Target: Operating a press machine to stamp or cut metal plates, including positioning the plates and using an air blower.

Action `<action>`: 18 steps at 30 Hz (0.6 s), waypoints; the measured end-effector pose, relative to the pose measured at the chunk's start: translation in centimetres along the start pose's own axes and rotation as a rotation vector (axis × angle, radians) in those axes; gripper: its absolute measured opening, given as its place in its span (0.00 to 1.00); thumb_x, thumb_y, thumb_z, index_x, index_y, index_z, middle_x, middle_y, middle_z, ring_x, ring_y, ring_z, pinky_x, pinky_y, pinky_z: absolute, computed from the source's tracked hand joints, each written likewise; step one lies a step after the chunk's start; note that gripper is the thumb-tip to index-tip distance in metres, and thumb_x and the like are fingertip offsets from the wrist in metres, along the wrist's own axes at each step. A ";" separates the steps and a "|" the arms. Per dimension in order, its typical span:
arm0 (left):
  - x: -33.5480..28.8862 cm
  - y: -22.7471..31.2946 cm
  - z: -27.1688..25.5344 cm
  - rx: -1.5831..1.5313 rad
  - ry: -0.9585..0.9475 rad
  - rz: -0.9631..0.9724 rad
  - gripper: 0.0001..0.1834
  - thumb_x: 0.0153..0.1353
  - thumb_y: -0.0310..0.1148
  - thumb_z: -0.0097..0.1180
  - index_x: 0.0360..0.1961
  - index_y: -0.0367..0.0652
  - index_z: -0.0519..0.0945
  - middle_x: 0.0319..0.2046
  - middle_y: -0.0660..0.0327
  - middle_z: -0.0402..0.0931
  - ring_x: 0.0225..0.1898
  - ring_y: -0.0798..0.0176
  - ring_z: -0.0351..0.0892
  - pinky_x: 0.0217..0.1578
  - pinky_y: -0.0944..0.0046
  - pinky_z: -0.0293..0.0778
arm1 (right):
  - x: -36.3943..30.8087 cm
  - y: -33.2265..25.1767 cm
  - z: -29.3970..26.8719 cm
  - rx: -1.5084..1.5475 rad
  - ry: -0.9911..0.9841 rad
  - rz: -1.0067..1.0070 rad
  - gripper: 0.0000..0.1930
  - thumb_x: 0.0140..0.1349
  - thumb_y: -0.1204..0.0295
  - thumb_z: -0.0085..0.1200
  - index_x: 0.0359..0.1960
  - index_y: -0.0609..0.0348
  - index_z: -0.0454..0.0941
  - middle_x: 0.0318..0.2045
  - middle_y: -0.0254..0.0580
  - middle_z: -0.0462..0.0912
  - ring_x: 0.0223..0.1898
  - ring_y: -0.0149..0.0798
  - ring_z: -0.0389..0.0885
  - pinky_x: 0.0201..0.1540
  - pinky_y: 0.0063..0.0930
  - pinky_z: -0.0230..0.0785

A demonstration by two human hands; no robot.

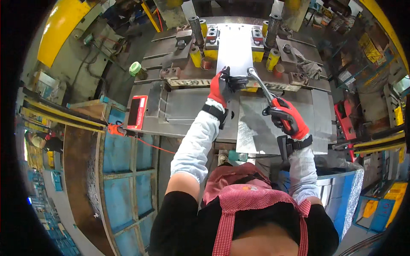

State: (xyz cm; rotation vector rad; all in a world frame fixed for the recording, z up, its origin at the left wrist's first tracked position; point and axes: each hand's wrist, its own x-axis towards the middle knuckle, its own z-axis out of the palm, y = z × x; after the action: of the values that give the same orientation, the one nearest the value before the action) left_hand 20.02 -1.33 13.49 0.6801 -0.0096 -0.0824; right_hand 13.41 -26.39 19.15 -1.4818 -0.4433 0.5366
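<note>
A pale, shiny metal sheet (pixel 235 49) lies lengthwise between the blocks of a press die (pixel 273 82). My left hand (pixel 226 85), in a red and black glove, is closed at the sheet's near left corner; its fingertips are partly hidden. The gloved fingers of my right hand (pixel 289 117) wrap round the handle of a metal-shafted tool with a round head (pixel 264 88). That round head rests against the sheet near its right near corner, or just over it; I cannot tell which. Below my hands, flat grey sheets (pixel 256 123) lie on the press table.
Yellow-based guide posts (pixel 273 59) flank the sheet. A red-framed box (pixel 137 112) and a green-capped bottle (pixel 136 68) are on the left, a grey rag (pixel 311 67) on the right. A blue bin (pixel 337 192) stands right of me, a blue-panelled frame (pixel 128 170) left.
</note>
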 end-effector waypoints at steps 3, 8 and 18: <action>0.7 -0.8 0.8 -0.051 0.030 0.104 0.19 0.62 0.41 0.39 0.44 0.34 0.67 0.34 0.44 0.75 0.30 0.49 0.78 0.33 0.56 0.76 | 0.4 1.0 -0.8 -0.166 -0.035 -0.201 0.07 0.57 0.69 0.48 0.32 0.60 0.71 0.19 0.27 0.63 0.16 0.20 0.60 0.16 0.15 0.50; -0.4 -0.4 2.5 0.004 0.163 0.145 0.15 0.61 0.36 0.40 0.43 0.36 0.69 0.34 0.51 0.76 0.30 0.54 0.78 0.31 0.61 0.78 | -3.3 1.5 -1.6 0.353 0.126 0.084 0.11 0.56 0.70 0.49 0.38 0.62 0.70 0.21 0.32 0.71 0.14 0.21 0.63 0.15 0.14 0.55; 0.0 -0.7 1.8 0.063 0.212 0.162 0.16 0.60 0.36 0.41 0.44 0.36 0.69 0.33 0.50 0.76 0.30 0.53 0.79 0.30 0.60 0.78 | -14.9 14.0 -7.4 0.209 0.550 0.212 0.06 0.50 0.76 0.48 0.30 0.62 0.74 0.24 0.37 0.76 0.22 0.29 0.73 0.24 0.22 0.65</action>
State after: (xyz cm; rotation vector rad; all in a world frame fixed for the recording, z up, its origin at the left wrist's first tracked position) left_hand 19.94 -3.00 14.46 0.7462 0.1372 0.1465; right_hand 4.82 -40.93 5.53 -1.4088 0.1976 0.3077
